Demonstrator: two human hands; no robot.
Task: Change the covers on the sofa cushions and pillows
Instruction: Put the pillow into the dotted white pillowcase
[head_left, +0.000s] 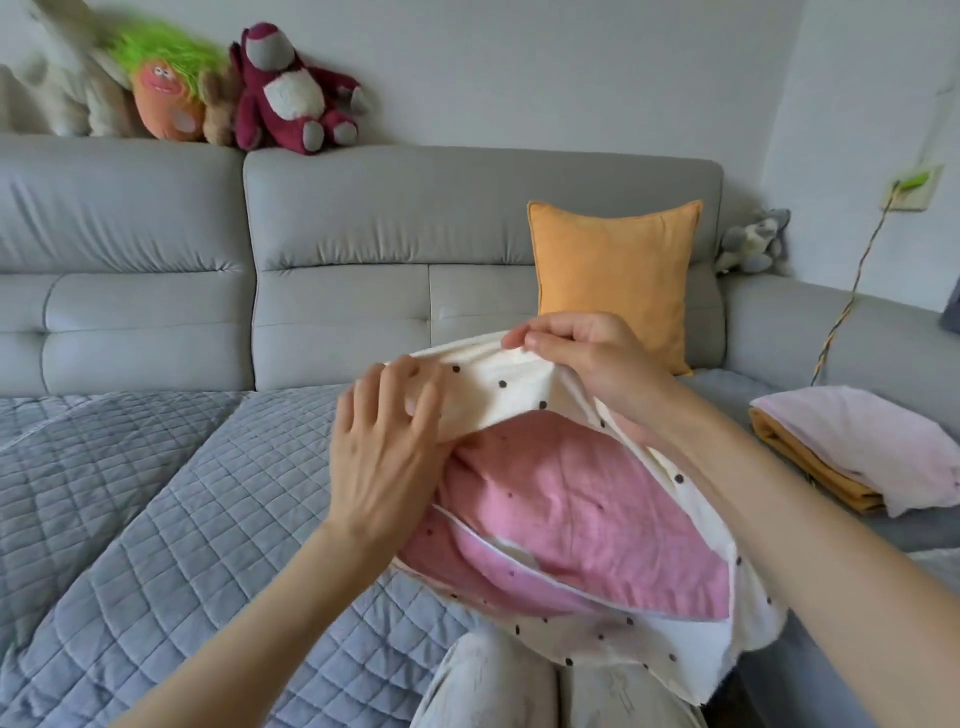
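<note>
Grey sofa (363, 218) bears quilted grey throw (156, 493). Pink cushion (571, 519) lies at throw's edge above person's knees, half inside cream black-dotted cover (519, 376); far end hidden. Left hand (382, 441) grips cover's rim; right hand (582, 358) pinches it higher.

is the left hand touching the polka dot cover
Touching. In the head view the left hand grips the top edge of the white polka dot cover, fingers curled over the fabric, with no gap showing.
</note>
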